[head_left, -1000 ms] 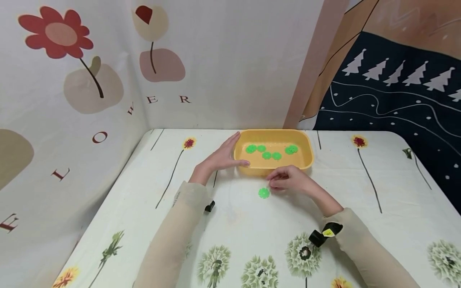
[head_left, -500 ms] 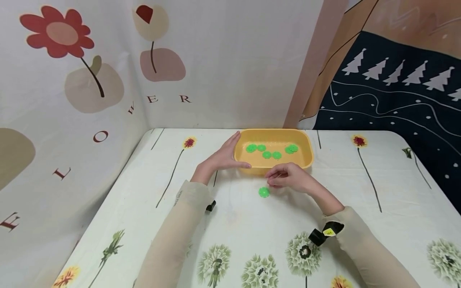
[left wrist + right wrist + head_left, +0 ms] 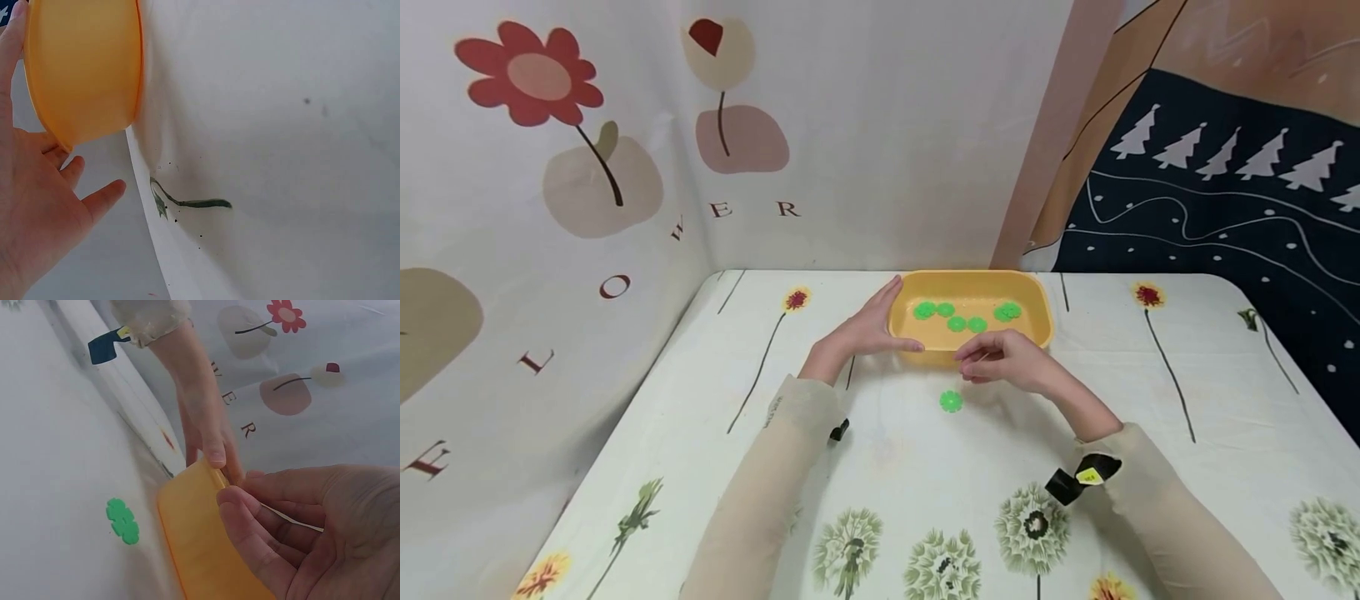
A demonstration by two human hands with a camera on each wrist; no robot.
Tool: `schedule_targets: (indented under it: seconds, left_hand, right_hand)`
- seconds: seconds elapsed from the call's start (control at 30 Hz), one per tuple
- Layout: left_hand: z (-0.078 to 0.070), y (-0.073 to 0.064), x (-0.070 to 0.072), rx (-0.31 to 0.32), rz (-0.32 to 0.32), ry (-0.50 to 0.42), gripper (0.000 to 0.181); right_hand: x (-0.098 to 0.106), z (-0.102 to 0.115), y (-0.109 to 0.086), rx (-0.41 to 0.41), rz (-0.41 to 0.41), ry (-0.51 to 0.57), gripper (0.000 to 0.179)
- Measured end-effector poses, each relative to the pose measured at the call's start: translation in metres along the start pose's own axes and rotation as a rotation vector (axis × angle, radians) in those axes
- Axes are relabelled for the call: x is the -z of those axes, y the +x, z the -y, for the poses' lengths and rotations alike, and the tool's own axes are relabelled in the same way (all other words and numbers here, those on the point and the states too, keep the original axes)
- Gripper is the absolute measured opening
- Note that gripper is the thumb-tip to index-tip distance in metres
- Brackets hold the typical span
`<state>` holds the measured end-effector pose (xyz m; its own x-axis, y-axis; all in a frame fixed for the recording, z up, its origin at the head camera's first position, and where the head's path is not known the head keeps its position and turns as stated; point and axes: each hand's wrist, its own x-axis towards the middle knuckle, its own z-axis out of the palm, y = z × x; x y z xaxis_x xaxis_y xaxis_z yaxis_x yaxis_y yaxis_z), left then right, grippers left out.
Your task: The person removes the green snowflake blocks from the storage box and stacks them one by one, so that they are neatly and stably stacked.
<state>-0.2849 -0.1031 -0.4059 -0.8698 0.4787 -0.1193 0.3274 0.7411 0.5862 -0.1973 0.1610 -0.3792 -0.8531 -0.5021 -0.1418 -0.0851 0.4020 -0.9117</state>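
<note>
Tub at far edge of table, backdrop right behind. My left hand grips its left end. My right hand, fingers curled, blocks part of near rim; can't tell if they pinch anything. One loose disc off tub's near edge, at least six discs inside, some overlapping. Only head view shows those.
</note>
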Motion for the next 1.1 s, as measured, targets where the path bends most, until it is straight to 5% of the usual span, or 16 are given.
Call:
schedule_targets:
  seconds: [1.1]
  left_hand:
    - [0.000,-0.001,0.000,-0.001,0.013,0.009,0.122]
  right_hand:
    - [0.020,0.015,0.021,0.018,-0.063,-0.012,0.029]
